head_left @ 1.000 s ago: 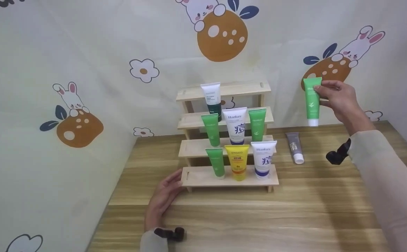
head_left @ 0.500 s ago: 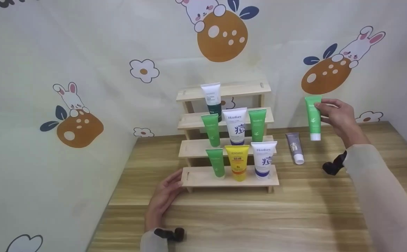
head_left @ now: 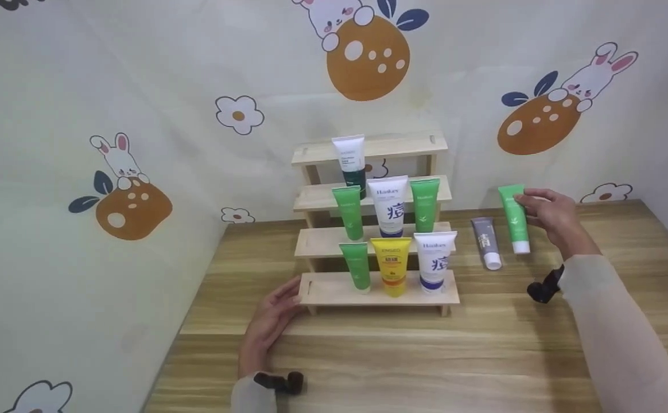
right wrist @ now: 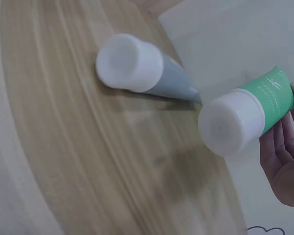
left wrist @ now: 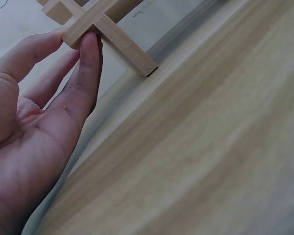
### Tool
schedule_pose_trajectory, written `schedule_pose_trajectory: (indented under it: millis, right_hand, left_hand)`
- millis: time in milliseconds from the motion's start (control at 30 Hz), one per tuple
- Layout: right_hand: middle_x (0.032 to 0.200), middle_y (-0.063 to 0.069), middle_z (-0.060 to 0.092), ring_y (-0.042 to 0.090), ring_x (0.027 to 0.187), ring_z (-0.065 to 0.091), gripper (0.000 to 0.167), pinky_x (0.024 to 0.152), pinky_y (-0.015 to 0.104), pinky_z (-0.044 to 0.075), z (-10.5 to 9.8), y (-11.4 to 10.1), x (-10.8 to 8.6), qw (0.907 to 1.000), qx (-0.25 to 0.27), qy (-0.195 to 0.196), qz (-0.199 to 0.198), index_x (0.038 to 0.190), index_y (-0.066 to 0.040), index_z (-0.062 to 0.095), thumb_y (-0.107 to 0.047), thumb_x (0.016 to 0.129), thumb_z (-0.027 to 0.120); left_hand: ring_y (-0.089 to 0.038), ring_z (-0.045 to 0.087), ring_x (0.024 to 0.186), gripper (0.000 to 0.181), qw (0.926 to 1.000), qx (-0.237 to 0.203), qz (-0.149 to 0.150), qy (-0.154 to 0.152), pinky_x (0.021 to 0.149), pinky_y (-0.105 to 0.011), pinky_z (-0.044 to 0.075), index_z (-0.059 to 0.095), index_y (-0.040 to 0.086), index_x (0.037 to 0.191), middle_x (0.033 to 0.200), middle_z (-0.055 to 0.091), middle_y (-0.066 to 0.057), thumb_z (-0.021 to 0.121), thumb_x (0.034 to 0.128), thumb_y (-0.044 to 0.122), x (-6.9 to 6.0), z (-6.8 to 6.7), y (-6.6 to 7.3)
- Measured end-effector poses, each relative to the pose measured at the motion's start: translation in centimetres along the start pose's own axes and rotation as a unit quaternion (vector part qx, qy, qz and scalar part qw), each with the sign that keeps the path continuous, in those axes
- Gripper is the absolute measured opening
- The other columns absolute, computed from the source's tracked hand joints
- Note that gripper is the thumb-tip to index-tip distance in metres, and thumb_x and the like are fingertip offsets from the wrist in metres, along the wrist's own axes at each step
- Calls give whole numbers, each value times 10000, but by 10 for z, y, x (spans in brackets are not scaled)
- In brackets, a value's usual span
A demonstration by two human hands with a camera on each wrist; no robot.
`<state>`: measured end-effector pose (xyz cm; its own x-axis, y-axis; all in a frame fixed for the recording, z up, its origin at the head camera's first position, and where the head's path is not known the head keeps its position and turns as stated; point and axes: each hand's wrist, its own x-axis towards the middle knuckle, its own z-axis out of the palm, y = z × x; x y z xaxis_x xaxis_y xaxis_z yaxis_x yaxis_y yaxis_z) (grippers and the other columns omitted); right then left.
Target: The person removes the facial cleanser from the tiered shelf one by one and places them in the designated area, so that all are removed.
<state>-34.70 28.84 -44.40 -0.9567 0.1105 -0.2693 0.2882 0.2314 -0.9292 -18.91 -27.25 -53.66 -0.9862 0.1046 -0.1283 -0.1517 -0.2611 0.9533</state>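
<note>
My right hand point(head_left: 556, 218) pinches a green tube point(head_left: 515, 219) near its flat top end, white cap down. In the right wrist view this green tube point(right wrist: 272, 100) is above the wooden table, apart from it. Just left of it, a grey tube point(head_left: 486, 244) with a white cap lies on the table. My left hand point(head_left: 272, 315) holds the left end of the lowest step of a tiered wooden stand point(head_left: 322, 295). The left wrist view has my thumb and fingers at the corner of that board point(left wrist: 81, 32).
On the stand's steps several tubes stand upright: green tubes point(head_left: 358, 267), a yellow tube point(head_left: 391, 267), white-and-blue tubes point(head_left: 434, 261) and a white-and-dark-green tube point(head_left: 350, 158). A printed cloth backdrop point(head_left: 288, 69) rises behind the table point(head_left: 368, 361).
My right hand has lowered the green tube from in front of the backdrop down to beside the grey tube. My left hand has stayed at the stand's end.
</note>
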Motion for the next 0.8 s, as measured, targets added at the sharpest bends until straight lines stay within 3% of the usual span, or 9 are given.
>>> schedule_pose_trajectory:
  millis: [167,300,400,600,800]
  right_hand:
    - [1335,35,486,173,1204,556,796,1153,394,442,2,12,2,9999,-77,-65,122,1547,-82,343,-528,944,610]
    - [1412,74,448,237,1307,489,808,1189,425,397,2,21,4,9998,-59,-97,190,1554,-80,328,-531,944,607]
    - [1412,61,458,172,1243,515,795,1170,394,420,2,26,4,9996,-77,-80,258,1550,-89,344,-522,942,618]
    - [1339,10,497,82,1091,536,718,997,260,477,5,33,5,9988,5,12,480,1517,-120,411,-481,941,644]
    - [1457,62,458,96,1099,523,682,920,217,494,11,35,8,9978,-2,113,653,1527,-136,409,-444,960,632]
  left_hand:
    - [-149,623,1206,594,10000,-14,25,-18,1046,-315,523,356,-74,1502,1367,599,-100,584,958,-8,0,0,0]
    - [-152,623,1206,581,10000,14,87,-36,1045,-323,522,378,-72,1492,1351,608,-88,589,954,-10,0,0,0]
    - [-150,611,1221,580,9998,58,155,-97,1051,-319,517,369,-80,1494,1396,581,-121,581,958,-17,0,0,-1]
    - [-132,583,1262,601,9997,78,165,-147,1069,-304,504,335,-92,1504,1529,451,-215,579,961,-10,0,0,-2]
    - [-117,588,1251,580,9995,20,236,-195,1050,-303,514,363,-79,1498,1508,505,-143,574,961,-15,0,-1,-2]
